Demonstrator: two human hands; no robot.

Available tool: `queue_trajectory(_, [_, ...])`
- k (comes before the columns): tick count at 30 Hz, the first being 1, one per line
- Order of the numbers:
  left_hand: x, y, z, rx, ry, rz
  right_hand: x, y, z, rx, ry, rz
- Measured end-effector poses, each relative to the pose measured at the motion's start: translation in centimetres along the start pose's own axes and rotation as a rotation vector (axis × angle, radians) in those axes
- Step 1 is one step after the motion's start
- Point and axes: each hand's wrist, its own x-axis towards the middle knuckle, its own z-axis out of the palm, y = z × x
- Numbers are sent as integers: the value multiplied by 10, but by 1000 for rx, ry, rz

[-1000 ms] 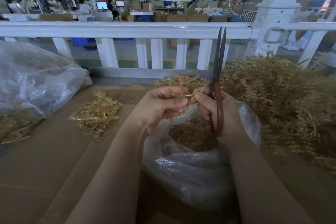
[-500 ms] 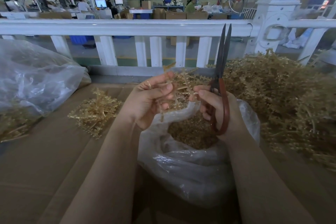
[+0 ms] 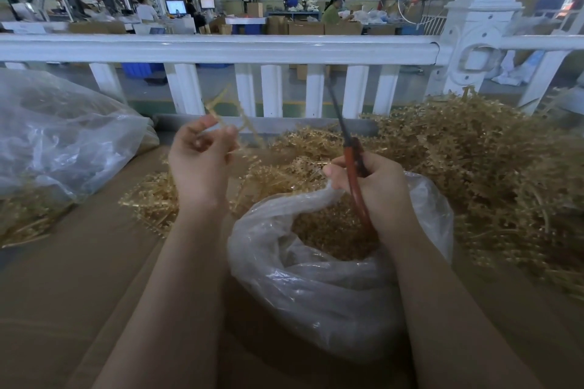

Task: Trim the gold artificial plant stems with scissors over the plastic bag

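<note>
My left hand (image 3: 202,161) pinches a thin gold plant stem (image 3: 235,114), blurred, held up left of the bag. My right hand (image 3: 376,186) grips red-handled scissors (image 3: 352,155) with dark blades pointing up and slightly left, blades nearly together. Below the right hand sits an open clear plastic bag (image 3: 316,287) holding gold trimmings. A large heap of gold stems (image 3: 474,167) lies to the right, and a smaller pile (image 3: 151,199) lies left of the bag.
A brown cardboard surface (image 3: 79,294) covers the table. A second clear bag (image 3: 57,136) with gold pieces sits at the far left. A white railing (image 3: 221,47) runs across behind the work area, with a workshop and people beyond.
My left hand has moved left and away from the scissors, carrying the stem. The scissors have tilted left and dropped slightly in my right hand.
</note>
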Motion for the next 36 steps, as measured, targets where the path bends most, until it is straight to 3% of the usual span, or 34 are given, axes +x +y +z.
queue_trajectory(3, [4,-2,-9,340,269,164,0,3,5,-288,31,-12])
queue_trajectory(6, [4,-8,-20,763,328,297,-1,4,7,-446,38,-42])
queue_trajectory(9, [2,-16,-22,1214,199,199,-2,3,6,-553,56,-41])
queue_trajectory(13, [-3,-28,-14,1572,-162,-62,-3,-2,5,-629,56,-63])
queue_trajectory(18, [0,-34,-8,1555,-282,-213,-3,-3,6,-724,55,-89])
queue_trajectory(26, [-15,-42,-8,1587,-201,-64,-4,-5,8,-777,-14,-41])
queue_trajectory(32, [-15,-33,0,1418,10,118,-9,-9,6,-905,-53,7])
queue_trajectory(36, [-14,-23,11,1346,51,275,-15,-16,4,-970,-80,-9])
